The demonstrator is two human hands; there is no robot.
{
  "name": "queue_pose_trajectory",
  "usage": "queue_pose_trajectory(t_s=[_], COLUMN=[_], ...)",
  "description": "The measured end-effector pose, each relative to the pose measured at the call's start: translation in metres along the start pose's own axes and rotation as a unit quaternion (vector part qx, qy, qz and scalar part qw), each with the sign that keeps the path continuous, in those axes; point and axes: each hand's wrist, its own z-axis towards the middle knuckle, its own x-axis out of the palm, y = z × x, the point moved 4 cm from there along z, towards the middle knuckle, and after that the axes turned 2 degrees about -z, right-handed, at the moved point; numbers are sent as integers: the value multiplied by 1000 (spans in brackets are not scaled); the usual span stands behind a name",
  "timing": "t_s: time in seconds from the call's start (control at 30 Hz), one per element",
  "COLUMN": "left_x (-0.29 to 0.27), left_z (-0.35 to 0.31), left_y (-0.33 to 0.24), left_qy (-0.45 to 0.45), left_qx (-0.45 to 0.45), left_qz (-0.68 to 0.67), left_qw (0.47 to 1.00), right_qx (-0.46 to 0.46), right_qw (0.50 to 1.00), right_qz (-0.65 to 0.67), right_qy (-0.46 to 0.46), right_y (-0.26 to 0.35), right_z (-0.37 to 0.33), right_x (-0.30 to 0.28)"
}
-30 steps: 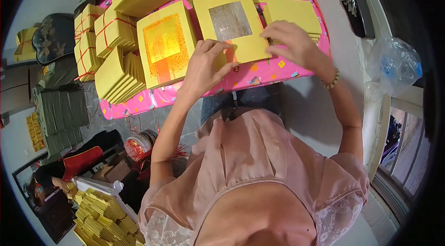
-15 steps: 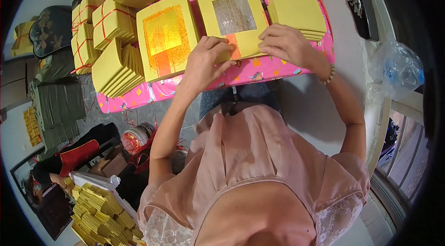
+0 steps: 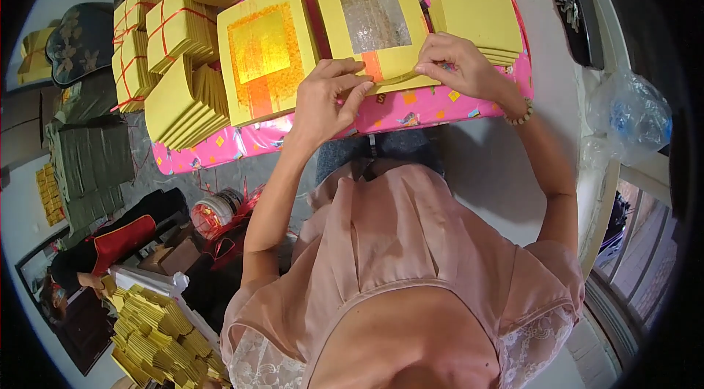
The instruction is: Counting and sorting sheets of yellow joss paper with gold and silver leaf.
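Observation:
A stack of yellow paper sheets with a silver foil square and an orange strip lies in front of me on the pink patterned table cover. The near edge of the top yellow sheet is curled up between my hands. My left hand pinches this edge at its left end, by the orange strip. At the right end my right hand, with a beaded bracelet at the wrist, pinches the same edge. To the left lies another yellow stack with a gold square bordered in orange.
Folded yellow paper bundles, some tied with red string, fill the table's left side. More folded yellow paper lies at right. A black pouch with keys and a clear plastic bag are further right. Another person is at lower left.
The near edge of the yellow sheet has lifted and curled. My right hand has closed on it and shifted slightly right; my left fingers and thumb have drawn together.

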Motion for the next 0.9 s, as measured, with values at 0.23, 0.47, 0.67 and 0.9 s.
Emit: queue_pose_trajectory(t_s=[0.23,0.47,0.67,0.9], left_x=[1,-2,-15,-3], left_z=[-2,6,32,45], left_y=[0,-6,-11,-31], left_qy=[-10,-38,-51,-121], left_qx=[-1,50,44,168], left_qz=[1,72,71,193], left_qw=[1000,995,995,959], right_qx=[2,-103,-43,11], right_qw=[1000,972,979,983], right_qz=[5,-165,-180,-119], right_qy=[-1,-135,-86,-136], right_y=[1,39,18,-3], right_z=[0,0,15,75], right_x=[0,-5,-16,-50])
